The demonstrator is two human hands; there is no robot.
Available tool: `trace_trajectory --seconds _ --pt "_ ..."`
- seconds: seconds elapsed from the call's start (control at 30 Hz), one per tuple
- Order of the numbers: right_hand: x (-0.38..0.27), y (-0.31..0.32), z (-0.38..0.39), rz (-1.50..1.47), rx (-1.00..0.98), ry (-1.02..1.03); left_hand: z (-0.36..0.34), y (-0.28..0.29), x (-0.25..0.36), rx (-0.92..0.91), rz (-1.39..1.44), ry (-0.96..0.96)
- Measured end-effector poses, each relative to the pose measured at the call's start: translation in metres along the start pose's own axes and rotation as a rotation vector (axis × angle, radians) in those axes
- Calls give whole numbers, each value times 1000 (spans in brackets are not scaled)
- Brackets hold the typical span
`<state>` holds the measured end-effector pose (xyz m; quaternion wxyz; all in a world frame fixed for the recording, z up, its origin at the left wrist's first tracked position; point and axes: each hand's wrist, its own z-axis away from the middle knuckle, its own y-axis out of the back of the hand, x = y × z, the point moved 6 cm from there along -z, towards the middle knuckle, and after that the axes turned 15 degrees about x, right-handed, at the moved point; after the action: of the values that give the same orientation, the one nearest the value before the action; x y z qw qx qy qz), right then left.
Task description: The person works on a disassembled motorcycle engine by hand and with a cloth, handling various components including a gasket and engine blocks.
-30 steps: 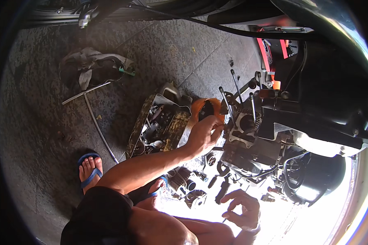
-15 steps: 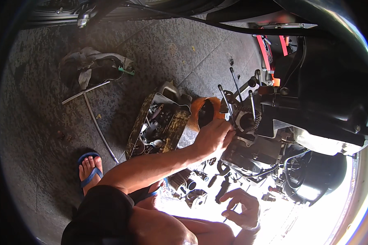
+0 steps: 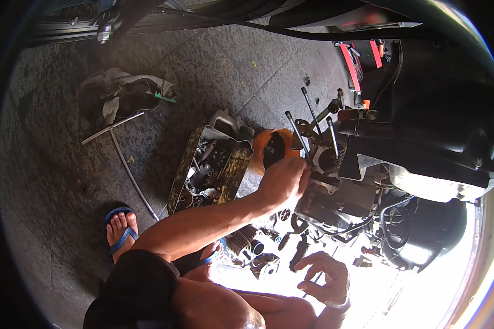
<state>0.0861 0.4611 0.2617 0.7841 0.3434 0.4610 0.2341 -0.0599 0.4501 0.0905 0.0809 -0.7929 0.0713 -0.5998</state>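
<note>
Against the near left edge of the opened engine [image 3: 340, 203]: the left hand [image 3: 284, 182], curled closed, fingertips bunched low beside the foot of a stud. Contents of that grip hidden behind the knuckles; cannot tell between pinching something small and merely pressing on metal.

Below the engine, amid strong glare: the right hand [image 3: 326, 279], half open, thumb and fingers bent toward each other around a gap. Possibly a thin dark rod [image 3: 304, 296] at the fingers, though hard to make out against the white.

Standing out from the engine's upper face: four long studs [image 3: 296, 130], slanted in this view, around a round, dark bore [image 3: 328, 160].

Just left of the engine: an orange container [image 3: 259, 156], open and dark inside. Farther left of the engine: a grimy metal tray [image 3: 237, 174], loaded with loose metal parts [image 3: 203, 176].

Below and left of the engine, near its edge: a finned cylinder [image 3: 239, 242], among other dark pieces.

Well left of the engine, on the grey floor [image 3: 214, 71]: a crumpled rag [image 3: 112, 90] and a T-shaped bar [image 3: 129, 172].

Right of the engine: black bodywork [image 3: 439, 131].
</note>
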Motion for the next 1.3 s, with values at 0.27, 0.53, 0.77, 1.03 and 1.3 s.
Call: trace_trajectory --seconds 0.27,0.53,0.77,1.03,1.3 --pt "-5 -1 -1 18 -11 7 3 -3 -3 9 67 10" --pt "-7 -1 -1 11 -14 37 2 -6 1 -10 140 42" --pt "-8 1 1 14 -4 25 1 -6 -5 -11 143 30" --pt "-11 1 3 21 3 76 -1 -3 -8 -90 122 66" --pt "-12 -2 1 -5 13 7 4 -7 -9 -48 112 102"
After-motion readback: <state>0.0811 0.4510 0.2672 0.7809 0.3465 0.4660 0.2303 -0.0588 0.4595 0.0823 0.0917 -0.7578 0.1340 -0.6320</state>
